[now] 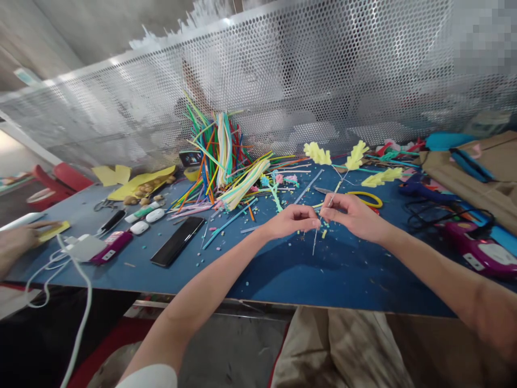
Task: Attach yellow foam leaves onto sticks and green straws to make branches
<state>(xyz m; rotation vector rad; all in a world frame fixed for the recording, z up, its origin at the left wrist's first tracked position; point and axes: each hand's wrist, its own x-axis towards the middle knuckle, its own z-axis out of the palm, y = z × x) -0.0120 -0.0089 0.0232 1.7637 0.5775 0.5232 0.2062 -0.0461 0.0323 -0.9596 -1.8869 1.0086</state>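
Right hand (349, 213) has thumb and fingers pinched on a thin pale stem (336, 188), over the near middle-right of the blue table (274, 275). Left hand (297, 221) is right beside it, fingertips clamped on the stem lower down, and the bare end pokes out below. 3 yellow fuzzy leaves (318, 153) fan out up top. Yellow-handled scissors (374, 199) lie just behind the right hand, a black phone (177, 242) is off left, and there's a big pipe cleaner pile (226, 151) on the far side. Can't quite make out the dark blue thing (412, 188) on the right, tbh.
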